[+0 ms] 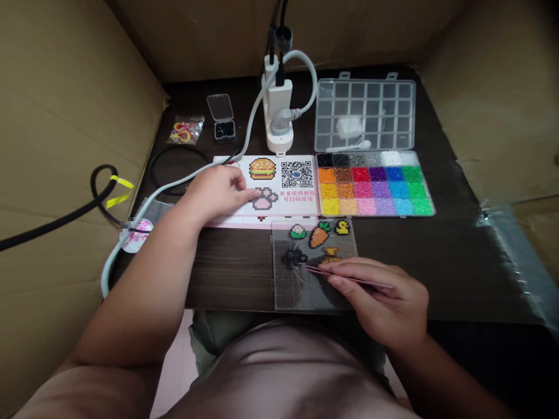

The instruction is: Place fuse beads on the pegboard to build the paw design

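Right-hand fingers (336, 281) clenched on tweezers (349, 277) over clear pegboard (288, 291), at a dark bead figure (293, 259), apparently unfinished; bead carrot (318, 237) and duck (343, 227) appear complete. Left-hand fingers (244, 196) released, resting on pattern card (240, 166).

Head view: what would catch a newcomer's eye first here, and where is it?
The rainbow-coloured bead tray stands out first, lying on the dark table to the right of the printed pattern card. Below the card, a clear pegboard bears a finished bead carrot, and the right hand holds slim tweezers over the pegboard. The left hand rests on the card.
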A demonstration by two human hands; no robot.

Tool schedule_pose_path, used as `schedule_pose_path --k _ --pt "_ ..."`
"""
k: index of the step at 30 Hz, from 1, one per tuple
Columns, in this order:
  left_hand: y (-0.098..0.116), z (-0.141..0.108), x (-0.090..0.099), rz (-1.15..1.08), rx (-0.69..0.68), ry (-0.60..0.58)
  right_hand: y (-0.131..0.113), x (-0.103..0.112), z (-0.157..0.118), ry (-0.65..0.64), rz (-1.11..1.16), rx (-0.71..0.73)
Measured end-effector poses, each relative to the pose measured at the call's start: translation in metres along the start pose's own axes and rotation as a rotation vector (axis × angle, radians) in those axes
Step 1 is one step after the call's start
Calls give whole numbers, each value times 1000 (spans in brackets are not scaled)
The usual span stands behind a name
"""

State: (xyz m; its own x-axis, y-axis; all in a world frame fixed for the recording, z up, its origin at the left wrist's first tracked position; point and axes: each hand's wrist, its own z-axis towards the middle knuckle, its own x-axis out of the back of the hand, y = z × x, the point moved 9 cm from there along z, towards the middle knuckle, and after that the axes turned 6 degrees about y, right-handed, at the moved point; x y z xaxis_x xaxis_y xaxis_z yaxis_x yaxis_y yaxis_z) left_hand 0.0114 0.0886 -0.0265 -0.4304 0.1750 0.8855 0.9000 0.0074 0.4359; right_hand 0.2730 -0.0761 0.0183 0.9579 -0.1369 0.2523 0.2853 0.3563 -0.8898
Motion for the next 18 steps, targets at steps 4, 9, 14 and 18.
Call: schedule_pose_path --k 4,9,14,18 --pt "1 0 1 -6 -6 4 2 -1 1 -13 -3 -16" --pt "7 -2 4 34 -50 17 8 0 4 -24 9 -83" --pt "5 -1 3 42 -32 13 12 1 3 -13 26 -113" --pt "3 -2 2 -4 -14 1 11 2 4 -9 10 -104"
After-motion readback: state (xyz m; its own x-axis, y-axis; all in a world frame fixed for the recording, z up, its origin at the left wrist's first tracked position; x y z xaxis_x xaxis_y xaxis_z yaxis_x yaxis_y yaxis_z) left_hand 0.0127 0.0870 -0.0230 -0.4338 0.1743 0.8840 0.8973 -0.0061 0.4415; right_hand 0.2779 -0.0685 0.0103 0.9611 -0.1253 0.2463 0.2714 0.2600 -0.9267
